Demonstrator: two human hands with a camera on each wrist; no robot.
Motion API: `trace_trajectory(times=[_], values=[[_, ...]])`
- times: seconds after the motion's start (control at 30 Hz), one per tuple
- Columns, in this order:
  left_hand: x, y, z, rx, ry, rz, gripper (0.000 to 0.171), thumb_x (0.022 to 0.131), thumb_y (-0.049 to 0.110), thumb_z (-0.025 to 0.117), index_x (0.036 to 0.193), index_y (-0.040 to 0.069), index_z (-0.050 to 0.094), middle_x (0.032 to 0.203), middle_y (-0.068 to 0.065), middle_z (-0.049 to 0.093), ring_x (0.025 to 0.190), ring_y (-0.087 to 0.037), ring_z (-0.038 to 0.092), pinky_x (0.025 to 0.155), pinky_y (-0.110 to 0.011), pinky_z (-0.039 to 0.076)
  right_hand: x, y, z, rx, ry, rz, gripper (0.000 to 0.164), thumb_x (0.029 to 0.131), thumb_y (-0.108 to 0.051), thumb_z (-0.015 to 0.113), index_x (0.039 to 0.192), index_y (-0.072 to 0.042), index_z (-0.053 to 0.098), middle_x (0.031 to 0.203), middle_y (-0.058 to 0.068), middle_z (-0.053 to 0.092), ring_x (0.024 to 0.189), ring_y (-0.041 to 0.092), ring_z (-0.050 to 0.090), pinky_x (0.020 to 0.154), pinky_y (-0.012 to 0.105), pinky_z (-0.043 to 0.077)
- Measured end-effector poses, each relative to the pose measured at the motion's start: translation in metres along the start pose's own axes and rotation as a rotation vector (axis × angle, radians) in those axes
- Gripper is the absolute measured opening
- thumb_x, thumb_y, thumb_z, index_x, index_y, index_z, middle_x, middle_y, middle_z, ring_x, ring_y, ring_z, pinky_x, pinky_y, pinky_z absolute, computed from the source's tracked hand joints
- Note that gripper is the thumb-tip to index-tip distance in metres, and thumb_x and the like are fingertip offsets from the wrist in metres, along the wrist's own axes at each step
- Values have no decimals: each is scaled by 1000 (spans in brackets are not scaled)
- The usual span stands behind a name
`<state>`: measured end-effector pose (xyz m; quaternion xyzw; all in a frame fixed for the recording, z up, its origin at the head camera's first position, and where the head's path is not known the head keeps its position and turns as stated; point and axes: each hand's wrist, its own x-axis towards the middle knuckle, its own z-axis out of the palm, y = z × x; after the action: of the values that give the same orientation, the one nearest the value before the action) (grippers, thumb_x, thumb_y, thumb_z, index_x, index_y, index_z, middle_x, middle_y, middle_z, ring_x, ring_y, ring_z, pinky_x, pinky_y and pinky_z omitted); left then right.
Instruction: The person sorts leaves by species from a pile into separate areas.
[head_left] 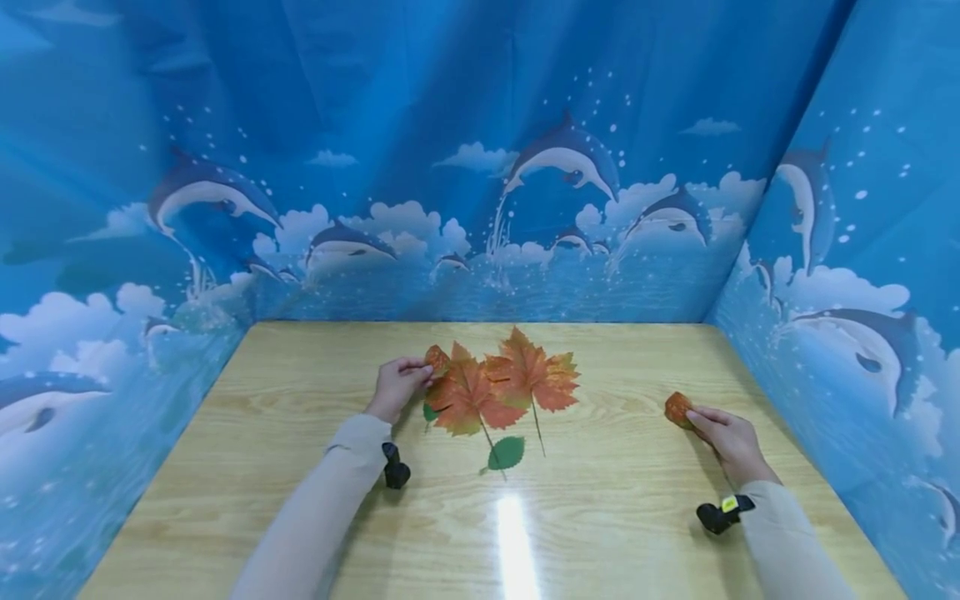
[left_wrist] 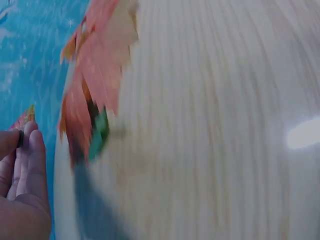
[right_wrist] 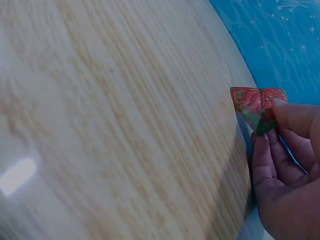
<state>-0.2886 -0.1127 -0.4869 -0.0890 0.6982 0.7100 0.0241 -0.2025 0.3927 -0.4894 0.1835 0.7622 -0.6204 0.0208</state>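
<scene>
Between thumb and fingers, my left hand (head_left: 397, 388) pinches a small orange-red leaf (head_left: 437, 358); only its tip shows in the left wrist view. That leaf is held at the left edge of two large orange maple leaves, a left one (head_left: 467, 393) overlapping a right one (head_left: 534, 372), stems toward me. Under the left maple leaf's edge a green leaf (head_left: 430, 412) peeks out. Another green leaf (head_left: 507, 452) lies by the stems. Far to the right, my right hand (head_left: 733, 443) pinches a second small leaf (right_wrist: 257, 106), red with green patches and bent, above the wood.
A light wood table (head_left: 600, 500) carries the leaves, with a bright light reflection (head_left: 516, 542) near its front. Blue dolphin-print curtains (head_left: 420, 167) stand along the back and sides. A black wrist camera (head_left: 395, 468) sits on the left wrist, another (head_left: 722, 515) on the right.
</scene>
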Motion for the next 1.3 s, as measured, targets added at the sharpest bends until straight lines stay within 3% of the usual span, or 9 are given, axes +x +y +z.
trace_trajectory(times=[0.1,0.3,0.5,0.67,0.73,1.03,1.17,1.3], values=[[-2,3,16,-34,-21,-2,23,90,-1,63,111,-9,60,93,-17,68,78,-18,69,77,-33,57,1,1,-1,-26,7,-11,1,89,-27,69,89,-26,69,83,-25,56,77,-8,55,69,15,51],[-9,5,59,-59,-115,-22,20,89,-3,63,108,-8,61,90,-16,68,83,-26,70,80,-37,56,5,8,3,-130,52,-16,44,91,-33,66,123,-3,61,98,-13,57,79,-9,54,70,17,51],[-23,5,110,-48,-248,-21,19,90,-2,63,108,-8,61,96,-19,68,82,-22,69,83,-39,55,5,9,4,-174,88,-31,44,90,-35,67,120,-3,63,86,-25,54,78,-10,50,69,15,47],[-41,1,155,-38,-340,-27,18,90,-1,63,107,-7,62,95,-20,68,92,-36,68,83,-44,55,4,8,3,-178,89,-59,52,89,-37,67,123,2,60,86,-27,54,80,-11,50,71,14,46],[-50,-3,173,-51,-347,-31,16,89,-1,64,104,-6,63,92,-20,69,92,-38,68,81,-44,55,4,9,2,-181,77,-57,54,90,-38,66,126,2,58,89,-27,53,82,-11,50,72,14,46],[-89,-27,243,-47,-204,-73,7,80,-5,72,86,-1,69,70,-9,69,59,-17,67,57,-29,57,-1,13,3,-197,51,-21,61,91,-41,64,132,2,53,98,-20,55,84,-7,49,72,18,46],[-98,-33,263,-72,-151,-123,9,79,-6,72,83,1,69,68,-7,68,59,-18,68,55,-27,56,0,12,4,-206,78,-29,60,91,-42,63,131,2,53,95,-21,54,83,-5,48,71,19,44],[-100,-35,274,-21,-53,-109,10,78,-7,72,77,3,69,66,-4,65,54,-16,65,50,-26,53,0,10,6,-206,92,-38,59,91,-41,63,130,2,54,91,-24,55,82,-7,48,72,17,43]])
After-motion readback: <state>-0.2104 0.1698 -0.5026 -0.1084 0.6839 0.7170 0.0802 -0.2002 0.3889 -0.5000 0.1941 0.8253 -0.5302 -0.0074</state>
